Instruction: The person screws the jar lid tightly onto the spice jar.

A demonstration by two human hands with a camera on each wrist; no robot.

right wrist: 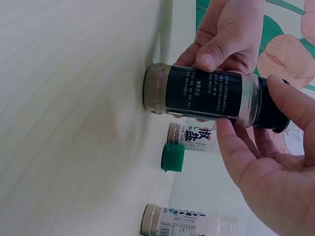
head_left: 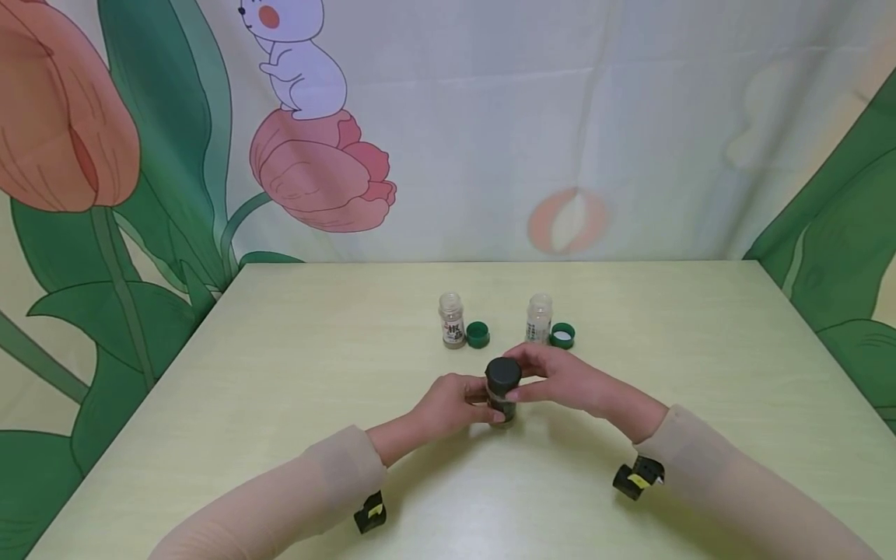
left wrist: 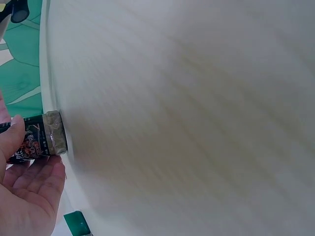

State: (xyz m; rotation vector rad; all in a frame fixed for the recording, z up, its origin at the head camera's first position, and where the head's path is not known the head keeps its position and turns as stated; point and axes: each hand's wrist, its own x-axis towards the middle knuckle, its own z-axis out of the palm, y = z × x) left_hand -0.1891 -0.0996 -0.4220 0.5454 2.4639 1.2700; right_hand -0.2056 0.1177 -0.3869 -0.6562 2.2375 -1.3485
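A spice jar (head_left: 501, 406) with a black cap (head_left: 503, 374) stands upright on the table between both hands. Its black label and brownish contents show in the right wrist view. My left hand (head_left: 448, 406) grips the jar's lower body, thumb on the near side. From the right, my right hand (head_left: 560, 377) holds the jar near its top; in the right wrist view the thumb lies along the black cap and a finger (right wrist: 235, 147) reaches the label's edge. Left wrist view: the jar's base (left wrist: 56, 132) sticks out past the left hand's fingers.
Behind the hands stand two uncapped clear spice jars, one left (head_left: 453, 320) and one right (head_left: 538, 317). Beside each lies a green cap, one left (head_left: 477, 334) and one right (head_left: 562, 335). A printed cloth (head_left: 462, 155) hangs beyond the table's far edge.
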